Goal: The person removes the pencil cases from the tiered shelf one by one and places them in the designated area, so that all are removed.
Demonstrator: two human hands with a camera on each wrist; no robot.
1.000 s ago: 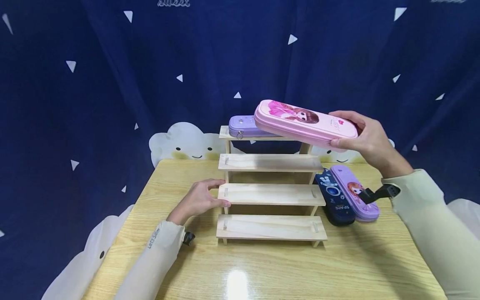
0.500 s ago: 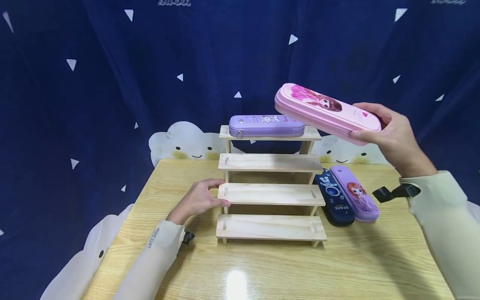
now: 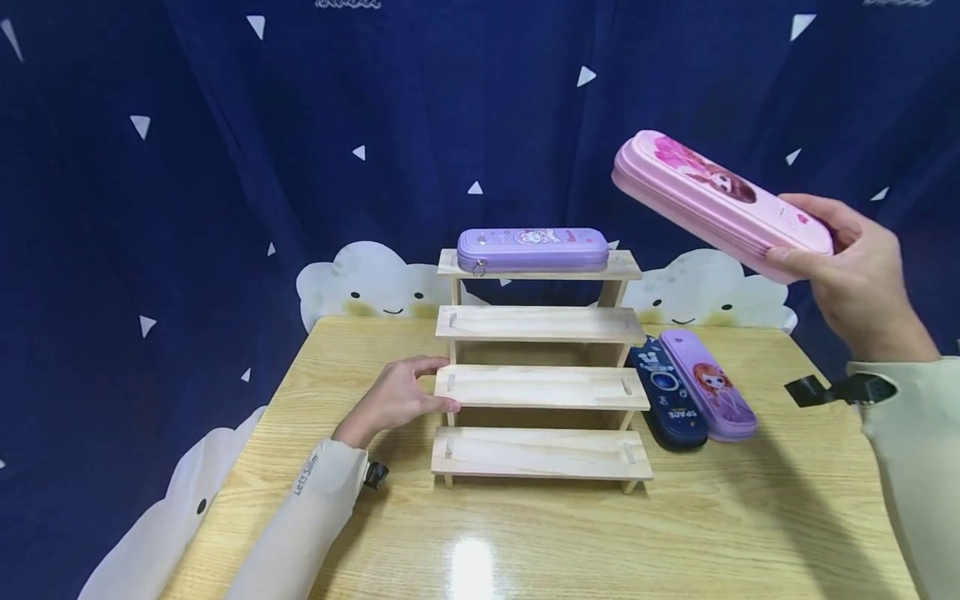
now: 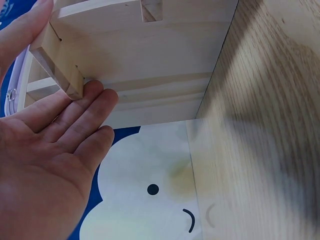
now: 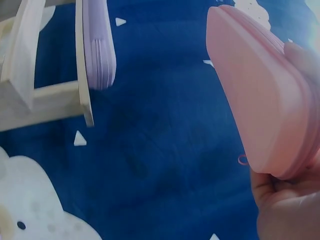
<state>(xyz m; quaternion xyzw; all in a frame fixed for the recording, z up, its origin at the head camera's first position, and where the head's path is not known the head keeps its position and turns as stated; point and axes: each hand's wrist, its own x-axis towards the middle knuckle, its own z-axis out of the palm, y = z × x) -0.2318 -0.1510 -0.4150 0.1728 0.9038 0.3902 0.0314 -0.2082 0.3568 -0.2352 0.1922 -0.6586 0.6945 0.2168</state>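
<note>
The right hand [image 3: 862, 271], at the right of the head view, grips the right end of the pink case [image 3: 720, 204], thumb on the near side and fingers round the far side. The case is in the air at upper right, tilted with its left end higher, its girl picture facing up. The right wrist view shows its plain underside, with the hand at its lower end.

The left hand [image 3: 397, 398], left of centre, pinches the left end of the rack [image 3: 540, 387] at the second step from the bottom. In the left wrist view its fingers are nearly straight along one side of the wood, the thumb on the other.

The purple case [image 3: 532, 252] lies on the top step, upper middle. At middle right, the navy case [image 3: 671, 400] and lilac case [image 3: 712, 387] lie side by side on the table [image 3: 525, 542]. The navy one is just beside the rack, which hides part of its left edge; whether they touch, I cannot tell. White clouds [image 3: 375, 283] and a blue curtain [image 3: 450, 100] stand behind.
</note>
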